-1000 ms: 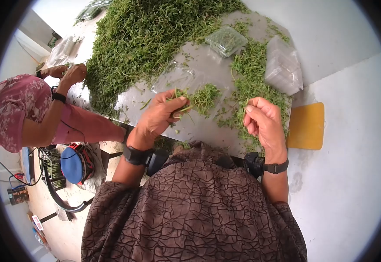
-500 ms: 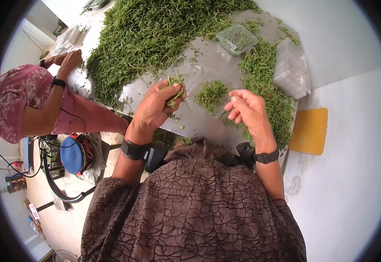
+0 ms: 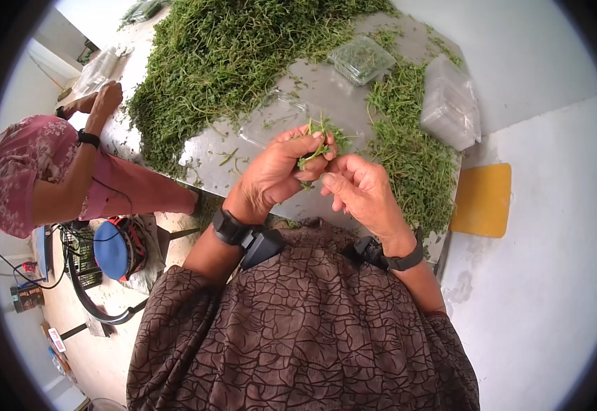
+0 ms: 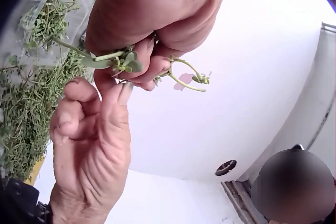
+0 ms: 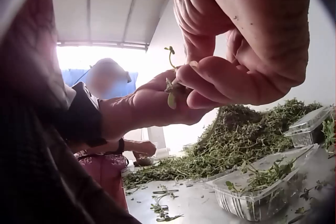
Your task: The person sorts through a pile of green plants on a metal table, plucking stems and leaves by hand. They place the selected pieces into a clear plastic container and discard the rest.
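Observation:
My left hand (image 3: 271,171) grips a few leafy green sprigs (image 4: 123,62) between thumb and curled fingers, above the table. The right hand (image 3: 370,195) meets it from the right. Its thumb and forefinger pinch at the sprigs, right at the left fingertips; the pinched part is mostly hidden. Below the hands sits an open clear plastic clamshell box (image 5: 252,205) with some greens in it. In the head view its lid (image 3: 257,127) shows to the left, while the hands cover part of the box.
A large heap of greens (image 3: 230,61) covers the back of the table, with a smaller strip (image 3: 408,157) along the right. A closed filled box (image 3: 361,60) and stacked empty boxes (image 3: 451,103) stand there. Another person (image 3: 45,164) works at the left beside a blue-topped stool (image 3: 112,248).
My right hand has come leftward from the strip of greens, over the box, to the left hand. The left hand has moved right with its sprigs, over the box.

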Demonstrator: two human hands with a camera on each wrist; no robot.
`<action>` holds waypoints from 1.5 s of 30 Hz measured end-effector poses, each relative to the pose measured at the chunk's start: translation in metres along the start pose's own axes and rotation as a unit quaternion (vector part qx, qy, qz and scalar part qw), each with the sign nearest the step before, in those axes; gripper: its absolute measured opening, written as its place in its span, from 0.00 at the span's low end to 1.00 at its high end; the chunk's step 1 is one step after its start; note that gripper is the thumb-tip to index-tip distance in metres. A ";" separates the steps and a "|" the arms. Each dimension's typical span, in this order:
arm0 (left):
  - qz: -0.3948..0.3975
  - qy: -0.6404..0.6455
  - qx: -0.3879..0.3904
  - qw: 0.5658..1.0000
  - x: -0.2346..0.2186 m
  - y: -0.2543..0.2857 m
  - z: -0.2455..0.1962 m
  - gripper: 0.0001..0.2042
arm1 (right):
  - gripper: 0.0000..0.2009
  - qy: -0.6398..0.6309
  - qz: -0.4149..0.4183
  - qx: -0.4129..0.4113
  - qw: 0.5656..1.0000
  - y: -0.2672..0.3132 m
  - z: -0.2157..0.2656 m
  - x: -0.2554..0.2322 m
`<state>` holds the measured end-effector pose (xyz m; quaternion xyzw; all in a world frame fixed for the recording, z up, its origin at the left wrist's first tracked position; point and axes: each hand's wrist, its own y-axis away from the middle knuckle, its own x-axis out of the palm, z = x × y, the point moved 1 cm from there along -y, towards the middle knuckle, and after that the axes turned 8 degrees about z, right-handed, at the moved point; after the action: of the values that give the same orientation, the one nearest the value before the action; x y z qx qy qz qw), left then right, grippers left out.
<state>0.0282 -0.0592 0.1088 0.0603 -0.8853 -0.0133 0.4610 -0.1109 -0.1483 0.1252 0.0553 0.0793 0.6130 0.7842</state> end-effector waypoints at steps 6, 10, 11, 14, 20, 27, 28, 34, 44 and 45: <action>0.037 0.048 -0.023 0.998 -0.008 0.006 -0.001 0.07 | 0.12 -0.013 -0.046 -0.047 0.998 -0.001 0.000 0.002; 0.065 0.073 -0.040 0.994 -0.013 0.005 -0.002 0.07 | 0.13 -0.051 -0.032 -0.023 0.998 -0.004 0.003 0.000; 0.058 0.070 -0.040 0.995 -0.013 0.005 -0.002 0.08 | 0.13 -0.053 -0.026 -0.021 0.998 -0.006 0.003 0.001; 0.059 0.076 -0.043 0.994 -0.015 0.003 -0.004 0.08 | 0.12 -0.049 -0.027 -0.019 0.998 -0.009 0.000 0.003; 0.081 0.086 -0.024 0.993 -0.016 -0.006 -0.008 0.08 | 0.09 -0.064 -0.039 0.001 0.997 -0.017 0.002 0.003; -0.061 0.094 0.051 0.992 -0.023 -0.022 -0.021 0.06 | 0.11 -0.020 -0.019 0.027 0.999 -0.017 0.006 0.001; -0.059 0.092 0.055 0.992 -0.022 -0.025 -0.024 0.06 | 0.13 -0.016 0.014 0.034 0.999 -0.015 0.007 0.003; -0.141 0.047 0.217 0.965 -0.028 -0.046 -0.047 0.05 | 0.26 -0.005 0.125 0.019 0.992 -0.011 0.004 0.026; -0.201 0.005 0.323 0.925 -0.025 -0.056 -0.056 0.04 | 0.19 -0.133 0.138 0.073 0.979 -0.014 0.013 0.042; -0.201 0.001 0.336 0.920 -0.025 -0.056 -0.056 0.04 | 0.18 -0.128 0.130 0.068 0.981 -0.015 0.011 0.044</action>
<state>0.0931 -0.1103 0.1162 0.3878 -0.8069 0.1924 0.4019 -0.0839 -0.1094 0.1309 0.1967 0.0121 0.6907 0.6958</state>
